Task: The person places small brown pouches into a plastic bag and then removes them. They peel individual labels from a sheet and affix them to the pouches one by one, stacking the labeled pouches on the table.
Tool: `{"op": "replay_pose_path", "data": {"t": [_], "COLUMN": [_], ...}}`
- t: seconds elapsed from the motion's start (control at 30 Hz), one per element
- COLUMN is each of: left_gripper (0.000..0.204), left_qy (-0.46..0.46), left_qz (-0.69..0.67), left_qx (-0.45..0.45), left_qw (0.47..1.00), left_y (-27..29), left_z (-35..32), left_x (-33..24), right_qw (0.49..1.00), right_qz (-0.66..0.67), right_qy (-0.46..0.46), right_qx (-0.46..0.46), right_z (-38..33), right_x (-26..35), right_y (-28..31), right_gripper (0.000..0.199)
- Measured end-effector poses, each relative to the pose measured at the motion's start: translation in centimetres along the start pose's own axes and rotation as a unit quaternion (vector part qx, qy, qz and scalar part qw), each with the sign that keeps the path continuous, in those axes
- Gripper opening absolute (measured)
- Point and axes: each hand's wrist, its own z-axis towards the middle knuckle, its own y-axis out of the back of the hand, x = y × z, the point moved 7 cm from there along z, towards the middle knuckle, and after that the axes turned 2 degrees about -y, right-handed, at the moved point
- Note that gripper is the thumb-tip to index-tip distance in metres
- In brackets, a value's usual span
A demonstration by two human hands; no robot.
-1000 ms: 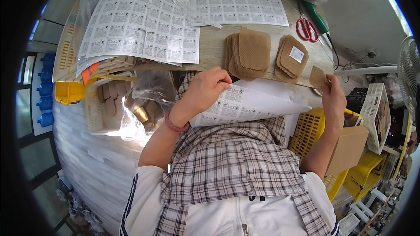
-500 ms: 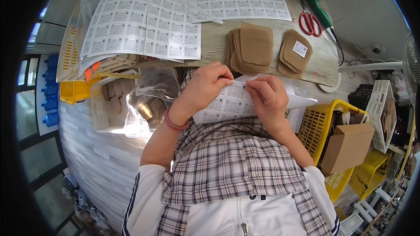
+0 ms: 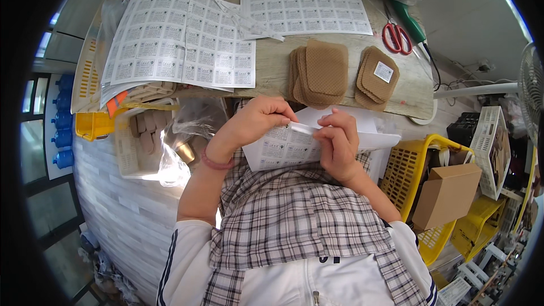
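Observation:
Over my lap, both hands are on a white sheet of printed labels (image 3: 277, 148). My left hand (image 3: 252, 123) pinches its upper edge between thumb and fingers. My right hand (image 3: 340, 147) grips the same edge further right, its index finger lifted; the edge between the hands is bent over into a narrow strip. More white paper lies behind the right hand. Beyond it on the table stand a taller stack of brown perforated patches (image 3: 327, 73) and a smaller stack (image 3: 369, 88), which has a white label (image 3: 383, 72) stuck on top.
Label sheets (image 3: 153, 51) overhang the table's left front; another sheet (image 3: 306, 3) lies behind. Red-handled scissors (image 3: 396, 38) and a green corded tool (image 3: 412, 21) are at right. A yellow basket (image 3: 403, 173) with a cardboard box (image 3: 446, 197) stands right; a white crate (image 3: 129, 141) sits left.
The sheet's upper edge, flatter before, is now bent over between my hands. My right fingers have shifted and the index finger has risen. The whole view has shifted slightly.

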Motion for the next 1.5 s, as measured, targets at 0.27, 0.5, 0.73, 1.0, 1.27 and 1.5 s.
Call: {"op": "replay_pose_path", "data": {"t": [0.27,0.5,0.73,1.0,1.27,1.5], "left_gripper": [0.005,0.007,0.007,0.008,0.008,0.006], "left_qy": [-0.040,-0.268,-0.253,-0.259,-0.261,-0.247], "left_qz": [0.215,0.366,0.378,0.372,0.378,0.366], "left_qx": [-0.129,-0.194,-0.177,-0.176,-0.173,-0.168], "left_qw": [0.967,0.870,0.873,0.874,0.871,0.881], "left_y": [0.6,-2.8,-2.7,-2.7,-2.7,-2.5], "left_z": [1.7,3.8,5.3,5.4,5.5,5.6], "left_x": [-0.6,-3.7,-2.5,-2.2,-2.1,-2.5], "right_qw": [0.952,0.887,0.888,0.892,0.884,0.890], "right_qz": [0.242,0.248,0.188,0.163,0.158,0.147], "right_qy": [-0.185,-0.389,-0.412,-0.415,-0.434,-0.427], "right_qx": [-0.035,0.024,0.085,0.073,0.065,0.061], "right_z": [2.6,6.3,6.2,5.9,5.8,5.7], "right_x": [-2.1,-14.9,-18.0,-17.9,-18.0,-17.9], "right_y": [3.4,1.1,-2.1,-2.4,-2.4,-2.4], "right_gripper": [0.004,0.003,0.003,0.003,0.004,0.004]}}
